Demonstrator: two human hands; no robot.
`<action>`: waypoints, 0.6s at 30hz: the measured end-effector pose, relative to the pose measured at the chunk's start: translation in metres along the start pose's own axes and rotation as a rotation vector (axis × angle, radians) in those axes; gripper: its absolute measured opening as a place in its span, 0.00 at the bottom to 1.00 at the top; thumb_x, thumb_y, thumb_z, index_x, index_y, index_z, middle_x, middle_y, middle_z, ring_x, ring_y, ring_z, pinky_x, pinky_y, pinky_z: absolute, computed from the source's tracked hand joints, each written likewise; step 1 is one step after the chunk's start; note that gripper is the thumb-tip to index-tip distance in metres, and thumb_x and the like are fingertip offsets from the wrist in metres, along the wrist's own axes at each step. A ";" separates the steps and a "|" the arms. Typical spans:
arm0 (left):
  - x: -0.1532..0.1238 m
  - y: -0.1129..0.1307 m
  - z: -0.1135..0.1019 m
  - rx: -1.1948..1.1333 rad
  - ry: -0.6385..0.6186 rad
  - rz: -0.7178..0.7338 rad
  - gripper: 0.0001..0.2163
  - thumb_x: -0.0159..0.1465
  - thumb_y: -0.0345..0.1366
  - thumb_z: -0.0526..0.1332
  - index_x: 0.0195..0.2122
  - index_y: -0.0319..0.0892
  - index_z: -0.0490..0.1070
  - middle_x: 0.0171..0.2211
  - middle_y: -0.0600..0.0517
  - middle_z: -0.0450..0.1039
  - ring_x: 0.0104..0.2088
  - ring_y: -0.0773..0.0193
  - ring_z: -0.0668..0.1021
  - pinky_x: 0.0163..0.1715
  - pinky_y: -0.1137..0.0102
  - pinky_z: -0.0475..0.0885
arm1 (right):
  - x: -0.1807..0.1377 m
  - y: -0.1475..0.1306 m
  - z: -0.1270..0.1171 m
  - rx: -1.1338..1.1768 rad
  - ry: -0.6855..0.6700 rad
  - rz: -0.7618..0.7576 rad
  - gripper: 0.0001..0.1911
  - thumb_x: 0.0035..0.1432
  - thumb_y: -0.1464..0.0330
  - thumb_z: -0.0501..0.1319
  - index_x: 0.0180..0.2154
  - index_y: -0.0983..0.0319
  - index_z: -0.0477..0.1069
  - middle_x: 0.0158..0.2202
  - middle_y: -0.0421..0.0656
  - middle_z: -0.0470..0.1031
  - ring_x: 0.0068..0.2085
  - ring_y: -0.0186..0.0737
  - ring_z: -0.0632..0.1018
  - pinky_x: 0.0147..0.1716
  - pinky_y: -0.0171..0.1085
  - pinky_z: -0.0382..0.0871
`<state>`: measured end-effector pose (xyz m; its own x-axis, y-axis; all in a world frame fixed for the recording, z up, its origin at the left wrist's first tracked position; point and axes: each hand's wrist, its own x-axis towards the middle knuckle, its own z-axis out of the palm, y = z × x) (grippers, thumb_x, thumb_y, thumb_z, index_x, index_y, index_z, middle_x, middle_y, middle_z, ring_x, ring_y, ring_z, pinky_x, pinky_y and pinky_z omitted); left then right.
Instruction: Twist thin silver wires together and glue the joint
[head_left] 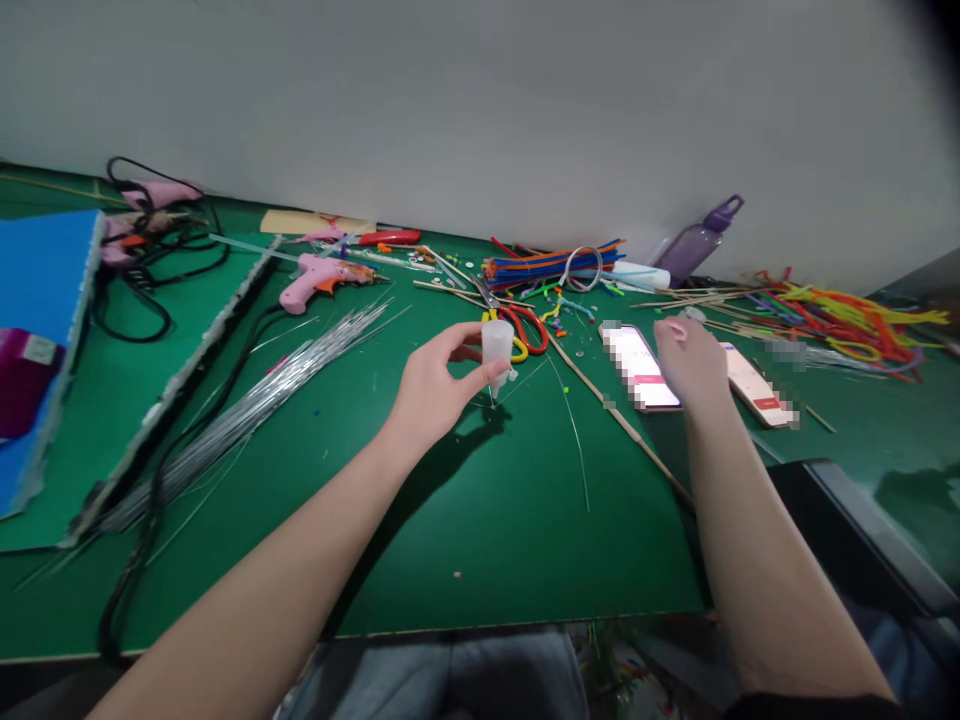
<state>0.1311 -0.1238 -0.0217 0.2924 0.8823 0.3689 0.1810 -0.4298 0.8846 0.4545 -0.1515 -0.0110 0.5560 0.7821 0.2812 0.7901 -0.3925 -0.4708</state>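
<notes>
My left hand [439, 385] pinches a small translucent white plastic cup [497, 343] between thumb and fingers, held just above the green table. A thin wire and a small tab show at the cup's lower end. Behind it lie scissors [534, 332] with red handles and another pair with yellow handles [517, 349]. My right hand [691, 365] is raised above the table between two phones, a left phone [641, 367] and a right phone [757, 385], both with lit screens. Its fingers are curled. A small translucent round piece [691, 314] shows beside them; whether they grip it is unclear.
A bundle of silvery wires [277, 395] and a pink glue gun [315, 280] with a black cord lie left. Pipe cleaners [547, 268] and a purple bottle [697, 245] are at the back. More bright pipe cleaners [855, 315] lie right. A wooden stick [622, 420] crosses the table [480, 540].
</notes>
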 end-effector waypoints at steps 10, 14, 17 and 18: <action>0.000 -0.003 -0.001 -0.002 0.056 0.079 0.18 0.59 0.45 0.64 0.49 0.46 0.72 0.47 0.48 0.73 0.41 0.61 0.78 0.43 0.66 0.74 | -0.087 -0.122 0.035 0.824 -0.509 -0.537 0.21 0.55 0.63 0.63 0.51 0.58 0.71 0.50 0.45 0.75 0.47 0.42 0.78 0.45 0.43 0.76; 0.001 -0.003 -0.003 -0.029 0.094 0.048 0.19 0.59 0.45 0.65 0.50 0.46 0.71 0.44 0.49 0.73 0.41 0.62 0.78 0.43 0.67 0.74 | -0.095 -0.131 0.050 0.884 -0.444 -0.566 0.19 0.56 0.61 0.62 0.50 0.56 0.71 0.49 0.43 0.75 0.48 0.42 0.77 0.45 0.43 0.76; 0.002 -0.003 -0.003 -0.134 0.085 -0.012 0.20 0.57 0.43 0.66 0.49 0.42 0.69 0.43 0.48 0.75 0.41 0.60 0.78 0.43 0.65 0.75 | -0.097 -0.128 0.057 0.937 -0.413 -0.538 0.18 0.56 0.59 0.63 0.49 0.55 0.72 0.48 0.43 0.75 0.48 0.42 0.77 0.47 0.44 0.75; 0.002 -0.003 -0.002 -0.158 0.070 -0.028 0.19 0.57 0.43 0.66 0.47 0.41 0.70 0.43 0.47 0.76 0.41 0.60 0.79 0.44 0.64 0.75 | -0.097 -0.126 0.059 0.953 -0.399 -0.523 0.18 0.56 0.59 0.63 0.48 0.55 0.73 0.48 0.43 0.75 0.47 0.42 0.77 0.48 0.45 0.75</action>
<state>0.1289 -0.1204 -0.0226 0.2225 0.9069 0.3579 0.0363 -0.3745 0.9265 0.2858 -0.1497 -0.0288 -0.0360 0.9051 0.4237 0.2904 0.4152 -0.8621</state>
